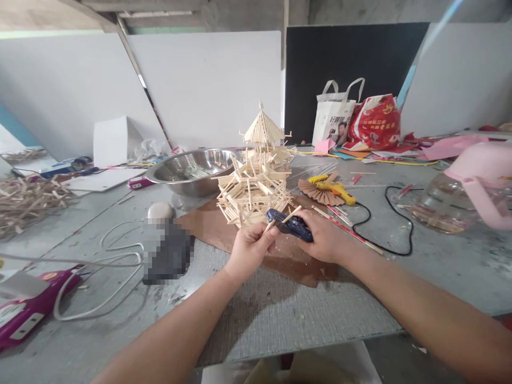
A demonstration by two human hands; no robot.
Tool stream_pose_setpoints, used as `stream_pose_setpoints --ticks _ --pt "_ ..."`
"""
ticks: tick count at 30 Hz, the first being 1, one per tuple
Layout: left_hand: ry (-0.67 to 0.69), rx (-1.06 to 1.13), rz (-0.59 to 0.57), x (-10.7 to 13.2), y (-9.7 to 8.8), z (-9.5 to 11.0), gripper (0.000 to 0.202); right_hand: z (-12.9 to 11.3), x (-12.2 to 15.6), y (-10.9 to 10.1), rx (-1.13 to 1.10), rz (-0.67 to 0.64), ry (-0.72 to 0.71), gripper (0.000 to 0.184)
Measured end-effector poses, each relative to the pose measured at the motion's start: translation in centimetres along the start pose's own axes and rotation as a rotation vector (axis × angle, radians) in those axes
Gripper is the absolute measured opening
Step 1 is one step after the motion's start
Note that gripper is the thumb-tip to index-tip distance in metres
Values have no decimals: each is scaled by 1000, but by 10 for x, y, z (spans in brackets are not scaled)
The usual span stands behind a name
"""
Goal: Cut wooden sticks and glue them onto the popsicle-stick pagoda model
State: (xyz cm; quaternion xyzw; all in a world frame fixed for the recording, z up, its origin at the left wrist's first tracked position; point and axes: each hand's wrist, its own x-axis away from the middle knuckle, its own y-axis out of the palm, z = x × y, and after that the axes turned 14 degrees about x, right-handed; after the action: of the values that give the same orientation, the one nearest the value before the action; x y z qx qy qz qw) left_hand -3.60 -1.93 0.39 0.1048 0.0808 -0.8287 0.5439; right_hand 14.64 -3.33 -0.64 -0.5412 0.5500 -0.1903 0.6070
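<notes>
A tower model built of thin wooden sticks (256, 181) stands on a brown sheet (216, 224) at the middle of the grey table. My left hand (250, 248) pinches a short wooden stick (285, 218) just in front of the model's base. My right hand (326, 237) grips a dark blue tool (288, 223), probably a glue gun, whose tip meets the stick. Both hands sit close together, below and right of the model.
A steel bowl (192, 168) stands behind the model. A yellow glue gun (334, 188) on a paper fan with a black cable lies right. A pink-lidded jug (472, 186), bags (360, 125), a pile of sticks (28, 197), a purple device (28, 306) and white cable surround.
</notes>
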Motion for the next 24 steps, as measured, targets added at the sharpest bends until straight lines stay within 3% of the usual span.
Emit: stream_pose_setpoints --ticks 24 --pt "-198 433 53 -4 -1 -11 28 2 0 -1 23 24 -18 39"
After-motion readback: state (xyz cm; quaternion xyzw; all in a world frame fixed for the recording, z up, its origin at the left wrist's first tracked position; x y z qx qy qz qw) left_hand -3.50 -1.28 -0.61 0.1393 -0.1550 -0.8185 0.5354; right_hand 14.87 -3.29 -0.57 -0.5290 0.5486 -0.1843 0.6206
